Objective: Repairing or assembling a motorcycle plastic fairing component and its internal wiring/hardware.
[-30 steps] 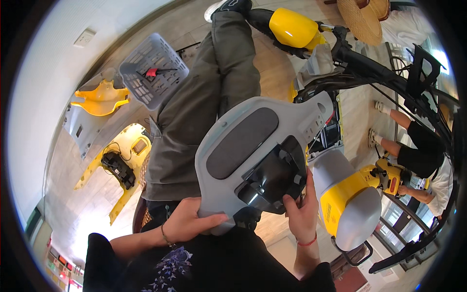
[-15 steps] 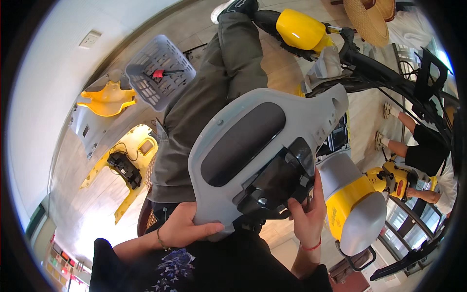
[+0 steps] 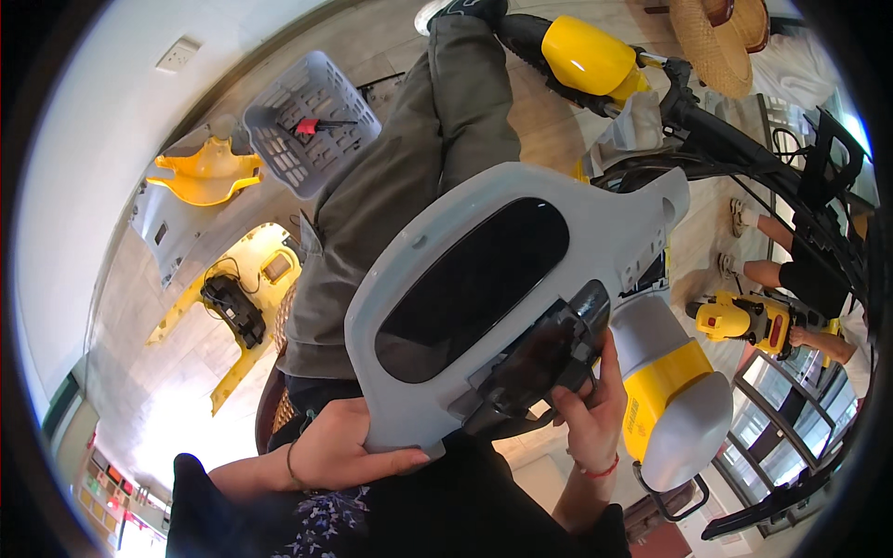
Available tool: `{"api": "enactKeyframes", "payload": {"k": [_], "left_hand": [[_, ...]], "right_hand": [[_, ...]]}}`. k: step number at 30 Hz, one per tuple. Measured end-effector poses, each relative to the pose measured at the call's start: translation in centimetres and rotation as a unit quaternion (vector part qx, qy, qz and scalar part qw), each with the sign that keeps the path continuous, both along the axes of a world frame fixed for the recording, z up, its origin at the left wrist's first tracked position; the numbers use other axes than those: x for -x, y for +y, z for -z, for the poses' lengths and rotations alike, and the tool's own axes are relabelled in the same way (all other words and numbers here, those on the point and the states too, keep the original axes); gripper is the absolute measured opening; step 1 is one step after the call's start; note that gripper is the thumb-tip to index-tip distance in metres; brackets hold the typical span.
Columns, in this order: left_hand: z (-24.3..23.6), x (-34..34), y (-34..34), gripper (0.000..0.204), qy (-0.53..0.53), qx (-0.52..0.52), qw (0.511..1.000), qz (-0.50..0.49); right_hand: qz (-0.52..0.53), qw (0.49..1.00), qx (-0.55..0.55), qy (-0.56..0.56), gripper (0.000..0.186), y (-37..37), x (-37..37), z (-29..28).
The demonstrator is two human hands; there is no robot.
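Note:
Across my lap I hold a large grey plastic scooter panel [image 3: 600, 219] at a tilt. It has a glossy dark oval window [image 3: 474, 288] and, below that, a black plastic lamp-like unit [image 3: 535, 367]. My left hand [image 3: 335, 446] is closed on the panel's lower left corner, thumb on the face towards me and fingers hidden underneath. At the lower right, my right hand [image 3: 593, 414] is closed on the black unit's edge, its thumb on the near side. Some of its fingers are hidden behind the part.
A grey basket [image 3: 265, 153] holds a red-and-black tool. Yellow shells [image 3: 209, 177] and a yellow frame panel [image 3: 279, 244] lie left on the floor. A yellow-and-black scooter [image 3: 581, 56] stands ahead; its grey-yellow seat [image 3: 684, 418] is at right. A person's hand [image 3: 823, 342] touches a yellow machine [image 3: 726, 316].
The panel has tilted so its oval window looks darker and more face-on, and its left edge sits slightly further left. Both hands keep their hold. The person's yellow machine at right has shifted.

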State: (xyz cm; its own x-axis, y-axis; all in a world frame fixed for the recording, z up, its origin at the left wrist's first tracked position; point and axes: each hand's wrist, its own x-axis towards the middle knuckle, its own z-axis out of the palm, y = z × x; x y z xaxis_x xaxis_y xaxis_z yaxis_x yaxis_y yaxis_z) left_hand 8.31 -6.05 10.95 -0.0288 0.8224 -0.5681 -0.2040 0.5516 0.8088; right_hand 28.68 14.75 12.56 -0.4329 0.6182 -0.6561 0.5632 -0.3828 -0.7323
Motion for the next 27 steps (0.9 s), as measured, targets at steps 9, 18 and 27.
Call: {"api": "enactKeyframes", "payload": {"k": [9,18,27], "left_hand": [[-0.4,0.0,0.8,0.033,-0.013,0.019,0.999,-0.026],[0.0,0.3,1.1,0.04,-0.106,0.118,0.987,-0.04],[-0.5,0.4,2.2,0.036,-0.078,0.129,0.989,-0.001]], "right_hand": [[-0.015,0.999,0.002,-0.04,0.081,-0.4,0.1,1.6],[-0.108,0.967,-0.187,-0.136,0.07,-1.2,1.2,2.4],[-0.313,0.857,-0.409,0.025,0.058,-1.4,4.4,1.9]]}}
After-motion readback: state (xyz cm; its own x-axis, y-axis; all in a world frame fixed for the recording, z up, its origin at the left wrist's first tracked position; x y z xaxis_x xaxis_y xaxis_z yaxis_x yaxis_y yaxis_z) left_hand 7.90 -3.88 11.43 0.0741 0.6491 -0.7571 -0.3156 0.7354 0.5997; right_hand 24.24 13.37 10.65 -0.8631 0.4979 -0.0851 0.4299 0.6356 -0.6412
